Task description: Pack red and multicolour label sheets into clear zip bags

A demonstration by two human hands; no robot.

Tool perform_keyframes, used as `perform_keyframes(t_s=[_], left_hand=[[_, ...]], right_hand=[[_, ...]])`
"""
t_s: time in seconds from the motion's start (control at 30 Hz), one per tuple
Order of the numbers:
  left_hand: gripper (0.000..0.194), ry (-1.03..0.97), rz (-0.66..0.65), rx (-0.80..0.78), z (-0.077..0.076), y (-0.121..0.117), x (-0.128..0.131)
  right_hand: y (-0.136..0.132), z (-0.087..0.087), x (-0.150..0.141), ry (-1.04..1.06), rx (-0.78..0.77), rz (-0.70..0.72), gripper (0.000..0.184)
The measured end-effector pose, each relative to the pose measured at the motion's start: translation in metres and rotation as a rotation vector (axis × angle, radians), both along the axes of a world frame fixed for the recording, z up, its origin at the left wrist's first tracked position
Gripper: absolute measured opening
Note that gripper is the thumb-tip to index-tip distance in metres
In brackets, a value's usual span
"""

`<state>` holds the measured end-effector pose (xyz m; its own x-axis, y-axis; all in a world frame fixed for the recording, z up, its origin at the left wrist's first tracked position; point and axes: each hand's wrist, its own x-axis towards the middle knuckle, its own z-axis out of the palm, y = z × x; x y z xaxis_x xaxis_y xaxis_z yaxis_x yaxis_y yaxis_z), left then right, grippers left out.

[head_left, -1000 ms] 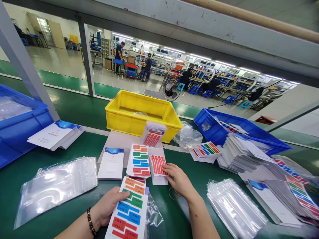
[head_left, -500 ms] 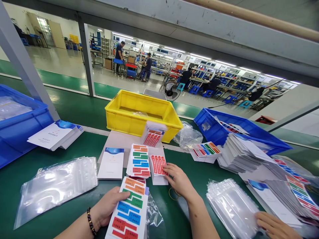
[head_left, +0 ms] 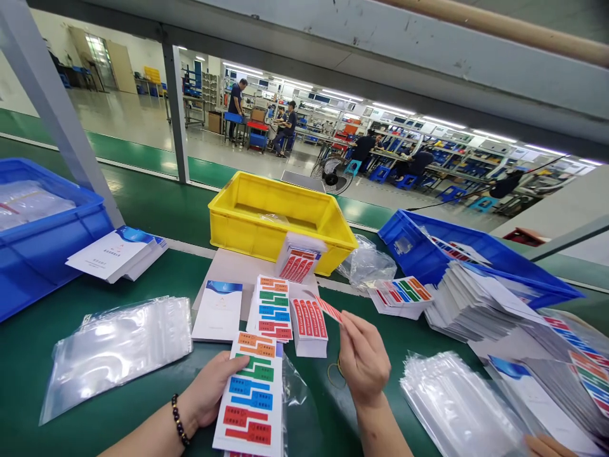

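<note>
My left hand (head_left: 212, 388) is closed around a sheet of coloured labels (head_left: 252, 397) in orange, green, blue and red, its thumb on top. Part of a clear plastic bag (head_left: 294, 384) shows under that sheet. Pinched in my right hand (head_left: 364, 355) is a red sticker sheet (head_left: 328, 308), lifted and tilted above the stack of red sticker sheets (head_left: 309, 327). Left of that stack lies a pile of coloured label sheets (head_left: 270, 304), and beyond it a white booklet (head_left: 217, 311) with a blue top. Another red sticker bundle (head_left: 297, 259) leans against the yellow bin (head_left: 280, 236).
Clear bags lie in piles at left (head_left: 118, 352) and right (head_left: 457, 400). Blue bins stand at left (head_left: 52, 254) and right (head_left: 428, 254). Booklet stacks (head_left: 469, 304) crowd the right side. Another person's hand (head_left: 547, 445) shows at lower right. A rubber band (head_left: 335, 376) lies on the green table.
My right hand has lifted a red sticker sheet off its stack and drawn it to the right. My left hand still holds the label sheet. The other person's hand has shifted right.
</note>
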<state>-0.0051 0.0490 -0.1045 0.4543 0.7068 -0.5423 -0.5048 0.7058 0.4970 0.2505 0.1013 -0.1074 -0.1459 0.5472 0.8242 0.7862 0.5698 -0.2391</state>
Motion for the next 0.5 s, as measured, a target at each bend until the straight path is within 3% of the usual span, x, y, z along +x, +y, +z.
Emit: perform_keyframes(t_s=[0.03, 0.1, 0.2, 0.33, 0.5], left_hand=[[0.036, -0.031, 0.019, -0.002, -0.001, 0.0, 0.001], [0.043, -0.139, 0.064, 0.015, -0.003, 0.0, 0.003], [0.051, -0.276, 0.101, 0.045, -0.005, 0.001, 0.005], [0.037, -0.133, 0.09, 0.121, -0.007, 0.001, 0.004], [0.032, 0.008, 0.043, 0.251, -0.011, -0.001, 0.004]], right_hand=[[-0.011, 0.007, -0.011, -0.021, 0.052, 0.061, 0.037], [-0.031, 0.02, -0.034, -0.161, 0.084, 0.314, 0.033], [-0.05, 0.028, -0.065, -0.361, -0.024, 0.586, 0.022], [-0.052, 0.02, -0.08, -0.432, -0.112, 0.686, 0.027], [-0.05, 0.012, -0.07, -0.328, -0.253, 0.736, 0.023]])
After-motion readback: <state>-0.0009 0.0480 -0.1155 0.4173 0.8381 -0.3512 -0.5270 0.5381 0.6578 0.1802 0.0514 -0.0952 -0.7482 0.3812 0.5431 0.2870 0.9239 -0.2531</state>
